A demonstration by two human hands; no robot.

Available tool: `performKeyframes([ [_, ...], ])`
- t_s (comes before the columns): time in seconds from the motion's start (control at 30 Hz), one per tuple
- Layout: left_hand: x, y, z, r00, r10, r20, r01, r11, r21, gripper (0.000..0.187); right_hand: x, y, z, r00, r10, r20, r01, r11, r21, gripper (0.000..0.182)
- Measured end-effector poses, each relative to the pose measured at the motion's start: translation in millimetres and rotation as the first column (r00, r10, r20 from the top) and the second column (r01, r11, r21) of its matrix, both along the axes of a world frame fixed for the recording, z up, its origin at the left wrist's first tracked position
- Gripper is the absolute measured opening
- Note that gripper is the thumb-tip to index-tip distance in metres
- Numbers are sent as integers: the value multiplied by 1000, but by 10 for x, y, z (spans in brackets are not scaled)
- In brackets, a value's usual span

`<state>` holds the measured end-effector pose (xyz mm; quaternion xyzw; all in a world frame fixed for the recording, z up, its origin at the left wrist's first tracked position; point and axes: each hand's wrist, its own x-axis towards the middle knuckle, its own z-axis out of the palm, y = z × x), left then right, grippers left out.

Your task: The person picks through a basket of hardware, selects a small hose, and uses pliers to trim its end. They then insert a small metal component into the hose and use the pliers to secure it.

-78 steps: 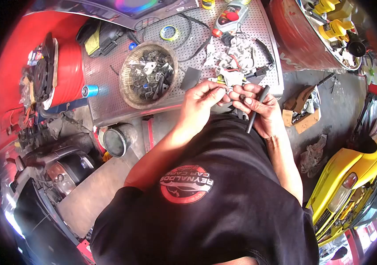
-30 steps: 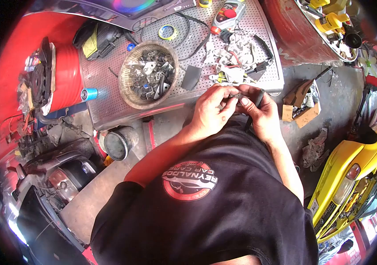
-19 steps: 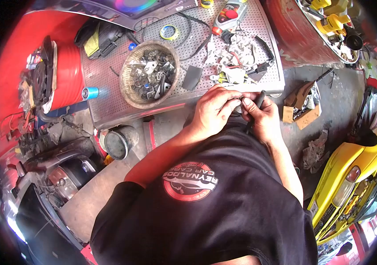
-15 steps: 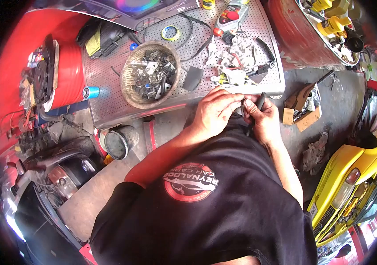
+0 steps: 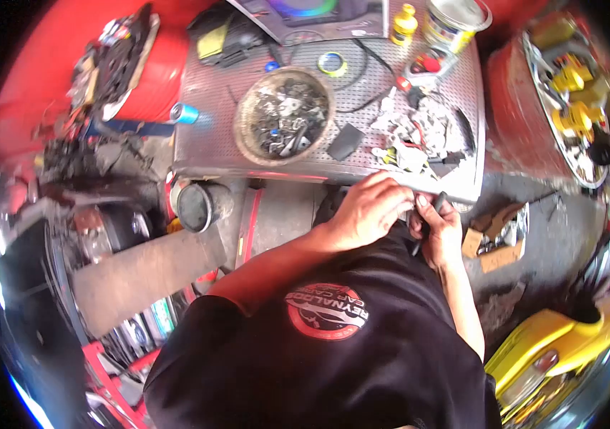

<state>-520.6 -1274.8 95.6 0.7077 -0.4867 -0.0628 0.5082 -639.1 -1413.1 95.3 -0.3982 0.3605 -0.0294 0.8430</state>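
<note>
Both my hands meet in front of my black shirt, at the front edge of the metal table [image 5: 212,161]. My right hand [image 5: 439,227] is wrapped round a dark rod-like tool [image 5: 419,245], which slants past the palm. Beside it, my left hand [image 5: 373,211] has its thumb and fingers pinched together; whatever lies between them is too small to name. Beyond the hands are a round basket [image 5: 244,118] of small metal parts, a flat dark piece [image 5: 345,142] and a heap of crumpled white material [image 5: 423,125].
A yellow bottle [image 5: 404,26], a paint bucket [image 5: 455,20] and a tape roll [image 5: 332,64] stand or lie on the table. Right of it are a red drum [image 5: 516,107], a cardboard box [image 5: 503,258] and a yellow car part [image 5: 541,332]. A bucket [image 5: 194,207] is on the left.
The view has shifted, so the table and hands appear lower and farther right, and more of the table's back shows. Both hands keep nearly the same grip.
</note>
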Motion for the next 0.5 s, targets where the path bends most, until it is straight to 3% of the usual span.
performKeyframes([
  [0.1, -84, 33, 59, 993, 29, 111, -34, 998, 44, 25, -37, -48, -52, 996, 78, 34, -79, 996, 50, 12],
  [0.3, -468, 98, 50, 901, 348, -258, -333, 938, 100, 16, -48, -133, -188, 956, 276, 100, -288, 948, 136, 14],
  [0.37, -547, 203, 94, 845, 426, -323, -389, 904, 175, 14, 7, -93, -188, 909, 396, 132, -408, 910, 77, 18],
  [0.5, -542, 358, 189, 896, 428, -115, -402, 894, 196, 16, 93, 44, -277, 872, 477, 110, -479, 878, -10, 22],
])
